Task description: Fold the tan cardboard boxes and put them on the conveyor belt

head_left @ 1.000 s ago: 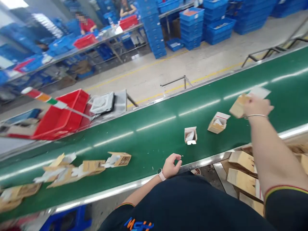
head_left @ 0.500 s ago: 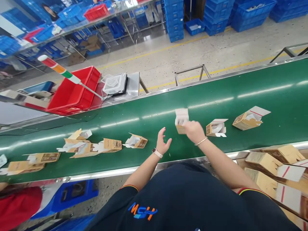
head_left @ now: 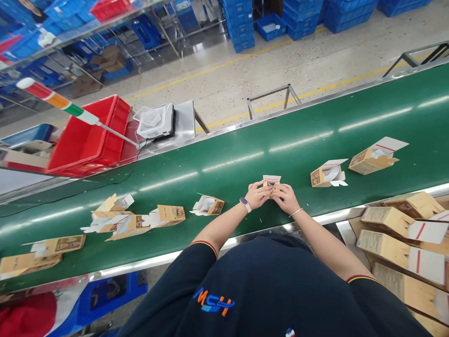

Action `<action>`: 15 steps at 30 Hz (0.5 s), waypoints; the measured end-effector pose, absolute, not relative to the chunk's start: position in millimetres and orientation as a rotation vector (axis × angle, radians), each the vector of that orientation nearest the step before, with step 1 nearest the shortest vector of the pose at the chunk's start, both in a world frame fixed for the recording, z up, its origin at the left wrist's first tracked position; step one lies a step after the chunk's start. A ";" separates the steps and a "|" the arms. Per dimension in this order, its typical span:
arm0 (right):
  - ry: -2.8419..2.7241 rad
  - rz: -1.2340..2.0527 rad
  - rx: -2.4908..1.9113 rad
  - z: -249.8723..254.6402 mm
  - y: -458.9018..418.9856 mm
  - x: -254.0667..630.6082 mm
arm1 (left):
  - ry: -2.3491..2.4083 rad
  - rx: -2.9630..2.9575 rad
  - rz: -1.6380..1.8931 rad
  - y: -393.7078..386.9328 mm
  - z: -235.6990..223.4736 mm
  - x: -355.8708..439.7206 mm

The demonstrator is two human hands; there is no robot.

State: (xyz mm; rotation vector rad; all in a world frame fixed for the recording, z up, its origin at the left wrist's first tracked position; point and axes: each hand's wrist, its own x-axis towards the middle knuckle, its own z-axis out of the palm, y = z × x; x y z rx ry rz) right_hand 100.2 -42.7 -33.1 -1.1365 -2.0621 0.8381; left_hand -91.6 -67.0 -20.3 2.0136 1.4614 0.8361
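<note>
Both hands meet over the near side of the green conveyor belt [head_left: 245,164]. My left hand [head_left: 258,194] and my right hand [head_left: 286,197] are closed around a small brown carton [head_left: 271,182] whose white top flap stands open. The left wrist wears a watch, the right a thin bangle. Two open cartons lie on the belt to the right: one [head_left: 328,174] close by, another [head_left: 375,158] farther off. More small cartons [head_left: 208,205] lie on the belt to the left.
Flat brown cartons [head_left: 393,224] are stacked at my right below the belt's edge. A red crate [head_left: 87,135], a scale and a signal light stand beyond the belt at left. Blue crates fill the far floor and shelves.
My right hand brought the small carton in from the belt toward me, and my left hand rose to join it. Both now grip it together. The camera tilted down slightly.
</note>
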 end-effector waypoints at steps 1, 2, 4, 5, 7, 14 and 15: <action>-1.948 0.856 -1.181 -33.9 -41.9 95.2 | 1.478 1.948 0.882 -64.9 -19.7 -87.9; -1.805 0.870 -1.246 -35.6 -42.0 90.0 | 1.511 1.847 0.950 -63.1 -19.3 -83.4; -1.471 0.900 -1.433 -41.5 -43.6 80.3 | 1.632 1.491 1.095 -59.2 -19.0 -72.3; -1.316 0.934 -1.526 -45.2 -44.3 76.3 | 1.684 1.256 1.128 -56.5 -19.0 -66.5; -1.109 1.024 -1.645 -52.7 -43.8 71.1 | 1.713 0.859 1.083 -49.2 -19.2 -56.1; -1.083 1.188 -1.584 -47.4 -25.8 76.5 | 1.577 0.644 0.838 -27.8 -14.4 -39.0; -1.132 1.194 -1.564 -41.9 -25.1 80.5 | 1.553 0.643 0.818 -29.0 -11.6 -39.2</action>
